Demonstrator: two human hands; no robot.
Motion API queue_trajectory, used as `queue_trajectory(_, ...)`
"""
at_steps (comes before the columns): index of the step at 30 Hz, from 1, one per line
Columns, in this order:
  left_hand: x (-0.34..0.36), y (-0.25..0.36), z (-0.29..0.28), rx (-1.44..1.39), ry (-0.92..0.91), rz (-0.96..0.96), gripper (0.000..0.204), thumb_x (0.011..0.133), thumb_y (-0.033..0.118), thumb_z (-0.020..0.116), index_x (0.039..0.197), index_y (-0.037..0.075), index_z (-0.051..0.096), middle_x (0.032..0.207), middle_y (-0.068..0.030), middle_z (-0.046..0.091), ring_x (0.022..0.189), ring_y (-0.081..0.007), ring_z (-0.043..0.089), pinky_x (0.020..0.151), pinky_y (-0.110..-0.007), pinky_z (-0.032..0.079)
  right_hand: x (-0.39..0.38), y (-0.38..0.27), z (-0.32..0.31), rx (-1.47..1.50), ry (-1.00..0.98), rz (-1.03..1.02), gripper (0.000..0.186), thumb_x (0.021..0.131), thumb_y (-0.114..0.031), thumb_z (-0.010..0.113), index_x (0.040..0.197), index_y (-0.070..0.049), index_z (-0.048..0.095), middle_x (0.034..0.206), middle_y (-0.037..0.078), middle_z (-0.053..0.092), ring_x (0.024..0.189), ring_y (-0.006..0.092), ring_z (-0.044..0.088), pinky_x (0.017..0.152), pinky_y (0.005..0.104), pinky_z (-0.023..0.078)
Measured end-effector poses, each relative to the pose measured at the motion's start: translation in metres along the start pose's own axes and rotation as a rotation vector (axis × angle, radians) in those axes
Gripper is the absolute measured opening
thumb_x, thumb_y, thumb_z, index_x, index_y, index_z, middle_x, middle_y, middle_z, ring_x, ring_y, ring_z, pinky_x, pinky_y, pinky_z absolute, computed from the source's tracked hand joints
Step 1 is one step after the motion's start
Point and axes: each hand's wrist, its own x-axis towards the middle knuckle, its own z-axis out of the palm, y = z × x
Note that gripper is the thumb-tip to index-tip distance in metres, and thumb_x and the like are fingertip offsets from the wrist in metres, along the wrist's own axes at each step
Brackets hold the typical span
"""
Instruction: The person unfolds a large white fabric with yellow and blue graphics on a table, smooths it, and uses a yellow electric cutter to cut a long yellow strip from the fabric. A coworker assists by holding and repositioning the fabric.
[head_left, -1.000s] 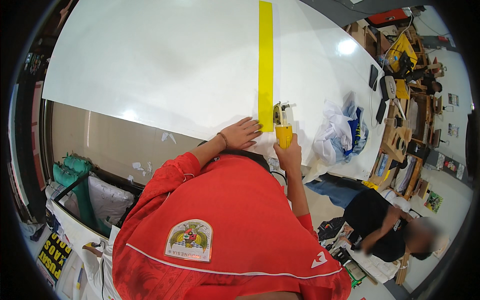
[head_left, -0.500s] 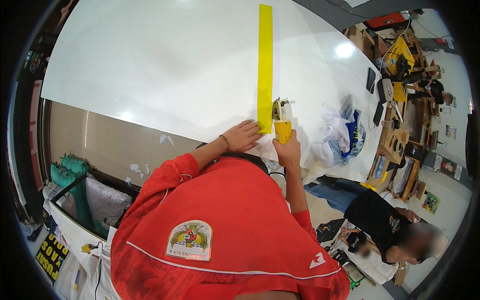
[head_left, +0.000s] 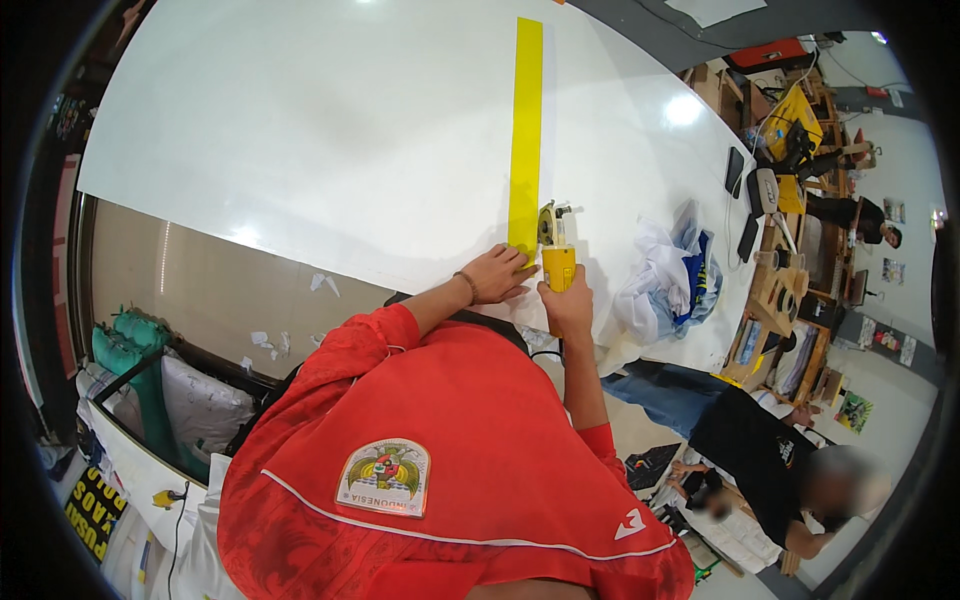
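A long, flat yellow strip [head_left: 526,130], like a band of fabric or a straightedge, runs away from me over the white tabletop. My left hand [head_left: 495,275] rests on its near end, fingers extended over the strip and the table edge. In my right hand [head_left: 570,308] is a yellow handheld electric rotary cutter [head_left: 558,268], gripped by its body. The cutter's round blade head stands right beside the strip's right edge; whether they touch I cannot tell.
A crumpled white and blue cloth [head_left: 655,275] lies to the right on the white table [head_left: 300,120]. Dark flat objects lie along the table's right edge. A person in a black shirt [head_left: 750,440] is at lower right. Paper scraps [head_left: 323,283] lie at lower left.
My left hand has shifted further onto the near end of the strip. The cutter stays beside the strip in my right hand. The whole view has shifted slightly.
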Motion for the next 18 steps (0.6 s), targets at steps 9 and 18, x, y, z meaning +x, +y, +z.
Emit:
queue_trajectory(9, 0.0, -0.002, -0.005, -0.017, -0.025, 0.01, 0.053, 0.102, 0.043, 0.059, 0.145, 0.013, 0.056, 0.13, -0.0101, 0.057, 0.12, -0.0289, 0.053, 0.106, -0.044, 0.042, 0.013, -0.007, 0.001, -0.015, 0.004, -0.014, 0.061, 0.081, -0.04, 0.077, 0.125, -0.006, 0.05, 0.104, 0.029, 0.072, 0.1, 0.0502, 0.07, 0.085, 0.0566, 0.056)
queue_trajectory(18, 0.0, -0.003, -0.001, -0.029, 0.016, 0.014, 0.054, 0.099, 0.039, 0.063, 0.144, 0.011, 0.057, 0.133, -0.0108, 0.057, 0.119, -0.0303, 0.054, 0.105, -0.045, 0.043, 0.029, -0.025, -0.005, -0.017, -0.019, 0.003, 0.062, 0.08, -0.039, 0.077, 0.125, -0.006, 0.049, 0.106, 0.029, 0.072, 0.101, 0.0491, 0.071, 0.087, 0.0556, 0.057)
